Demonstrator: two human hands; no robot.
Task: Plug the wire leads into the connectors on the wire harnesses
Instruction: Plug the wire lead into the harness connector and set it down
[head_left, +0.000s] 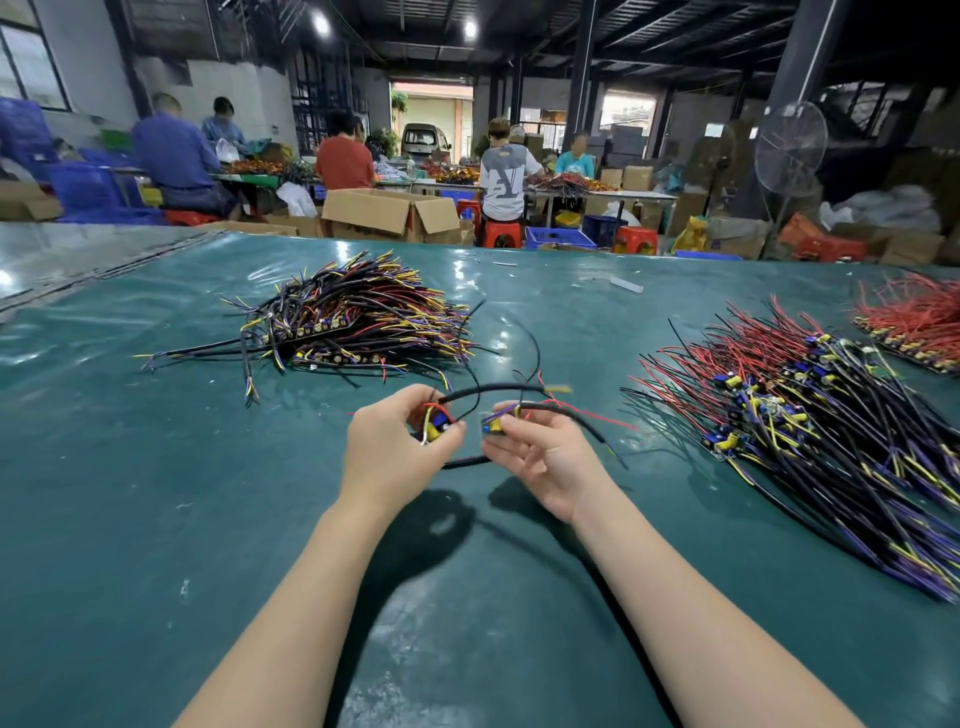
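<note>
The left hand (395, 447) curls its fingers round a blue-and-yellow connector (438, 422), pinching it against the thumb. The right hand (540, 457) pinches a second connector (492, 425) between thumb and fingertips, just beside the first and not touching it. Black sleeved leads (498, 387) arc above both. On the green desk (156, 493) a harness pile (353, 322) lies at eleven o'clock and a larger pile (810, 415) at three.

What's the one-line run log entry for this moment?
left hand: grips wired part | right hand: pinches second wired part | parts: apart | left wire pile, right wire pile: untouched
</note>
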